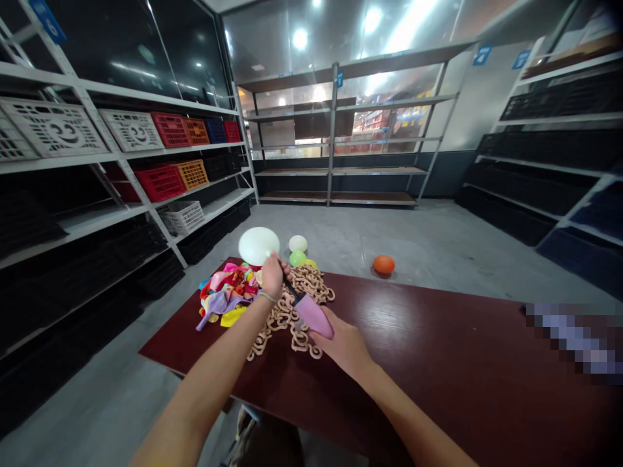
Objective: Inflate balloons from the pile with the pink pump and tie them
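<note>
A pink hand pump (314,315) with a black shaft slants between my hands. My right hand (341,340) is wrapped round its pink body. The fingers of my left hand (274,275) are closed at the pump's upper end, beside the neck of an inflated white balloon (259,246); exactly what they pinch is too small to tell. Left of my left hand lies a pile of uninflated coloured balloons (224,295). Beneath and behind the pump spreads a heap of tan curled pieces (307,280).
The dark red table (403,344) extends to the right. Beyond its far edge are a pale balloon (298,244), a green balloon (298,259) and an orange balloon (384,264). Shelves with crates (168,182) stand left, and more racks (333,139) stand behind. A pixelated patch covers the right side.
</note>
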`<action>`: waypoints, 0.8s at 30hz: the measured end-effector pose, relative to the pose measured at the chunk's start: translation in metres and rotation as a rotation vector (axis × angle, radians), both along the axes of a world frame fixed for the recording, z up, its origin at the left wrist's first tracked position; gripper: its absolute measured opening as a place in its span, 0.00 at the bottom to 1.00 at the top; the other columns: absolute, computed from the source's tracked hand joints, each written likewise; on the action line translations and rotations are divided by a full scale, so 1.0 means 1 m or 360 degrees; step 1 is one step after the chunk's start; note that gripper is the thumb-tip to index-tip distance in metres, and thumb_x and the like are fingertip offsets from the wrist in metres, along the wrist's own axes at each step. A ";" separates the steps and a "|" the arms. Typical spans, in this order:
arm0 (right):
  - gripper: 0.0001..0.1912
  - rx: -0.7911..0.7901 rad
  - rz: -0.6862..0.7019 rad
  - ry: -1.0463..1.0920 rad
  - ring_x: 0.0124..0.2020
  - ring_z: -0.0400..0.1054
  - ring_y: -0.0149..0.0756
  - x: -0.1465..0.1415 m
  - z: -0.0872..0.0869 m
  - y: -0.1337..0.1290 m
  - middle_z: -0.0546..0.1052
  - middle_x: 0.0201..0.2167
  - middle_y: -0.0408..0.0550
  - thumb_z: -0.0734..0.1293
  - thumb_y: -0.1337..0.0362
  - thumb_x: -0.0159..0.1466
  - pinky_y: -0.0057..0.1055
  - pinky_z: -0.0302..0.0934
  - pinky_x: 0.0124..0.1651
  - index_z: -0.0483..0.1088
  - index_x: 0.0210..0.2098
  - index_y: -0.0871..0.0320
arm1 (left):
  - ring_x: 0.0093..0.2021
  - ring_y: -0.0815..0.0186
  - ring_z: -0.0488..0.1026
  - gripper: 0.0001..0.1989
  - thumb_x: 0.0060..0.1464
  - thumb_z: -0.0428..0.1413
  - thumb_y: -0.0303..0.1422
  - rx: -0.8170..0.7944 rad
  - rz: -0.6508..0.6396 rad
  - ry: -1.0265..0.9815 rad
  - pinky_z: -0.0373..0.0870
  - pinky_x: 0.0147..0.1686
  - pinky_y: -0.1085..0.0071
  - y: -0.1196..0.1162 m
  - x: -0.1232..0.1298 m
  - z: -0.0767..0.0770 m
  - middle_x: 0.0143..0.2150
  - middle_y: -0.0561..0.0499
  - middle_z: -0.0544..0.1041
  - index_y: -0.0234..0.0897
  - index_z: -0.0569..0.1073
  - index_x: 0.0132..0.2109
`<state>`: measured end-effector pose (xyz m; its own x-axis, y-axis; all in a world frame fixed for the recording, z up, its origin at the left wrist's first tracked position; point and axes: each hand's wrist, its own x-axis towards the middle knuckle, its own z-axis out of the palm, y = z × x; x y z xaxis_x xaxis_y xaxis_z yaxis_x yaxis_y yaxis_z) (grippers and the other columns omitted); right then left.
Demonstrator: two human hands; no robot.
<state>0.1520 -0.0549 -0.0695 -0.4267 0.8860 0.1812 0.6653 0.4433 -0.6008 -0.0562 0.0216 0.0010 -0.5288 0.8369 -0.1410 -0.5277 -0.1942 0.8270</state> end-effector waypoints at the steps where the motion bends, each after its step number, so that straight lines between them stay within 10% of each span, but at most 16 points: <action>1: 0.31 0.0020 0.0032 -0.0001 0.48 0.75 0.47 0.000 -0.001 -0.001 0.78 0.52 0.47 0.68 0.56 0.62 0.36 0.65 0.47 0.63 0.63 0.50 | 0.14 0.74 0.58 0.13 0.61 0.51 0.39 0.0010 0.0035 0.0035 0.53 0.13 0.80 0.002 -0.012 0.005 0.20 0.60 0.59 0.39 0.60 0.31; 5: 0.30 0.0093 0.0053 -0.0018 0.46 0.76 0.46 0.001 -0.006 0.000 0.78 0.51 0.46 0.68 0.56 0.62 0.34 0.65 0.44 0.63 0.63 0.49 | 0.14 0.74 0.57 0.13 0.62 0.49 0.40 0.0087 0.0231 0.0167 0.53 0.13 0.80 0.004 -0.025 0.012 0.19 0.60 0.58 0.40 0.59 0.31; 13: 0.32 0.0158 -0.0075 -0.0115 0.47 0.75 0.46 0.006 -0.013 0.009 0.77 0.54 0.45 0.69 0.55 0.61 0.35 0.66 0.44 0.61 0.64 0.49 | 0.15 0.73 0.59 0.18 0.62 0.49 0.44 0.0157 0.0020 0.0265 0.57 0.13 0.77 -0.014 0.043 -0.030 0.19 0.58 0.61 0.40 0.59 0.28; 24: 0.22 0.0811 -0.0140 -0.0475 0.39 0.73 0.41 0.029 -0.023 0.038 0.78 0.40 0.49 0.66 0.61 0.62 0.31 0.60 0.36 0.68 0.56 0.55 | 0.15 0.73 0.59 0.13 0.63 0.47 0.39 0.0234 0.0510 0.0079 0.57 0.14 0.78 0.001 -0.033 0.016 0.20 0.59 0.59 0.40 0.57 0.30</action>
<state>0.1813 -0.0167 -0.0924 -0.4536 0.7533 0.4762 0.8198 0.5623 -0.1085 -0.0892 0.0225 0.0167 -0.7710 0.6368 0.0009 -0.3807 -0.4621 0.8009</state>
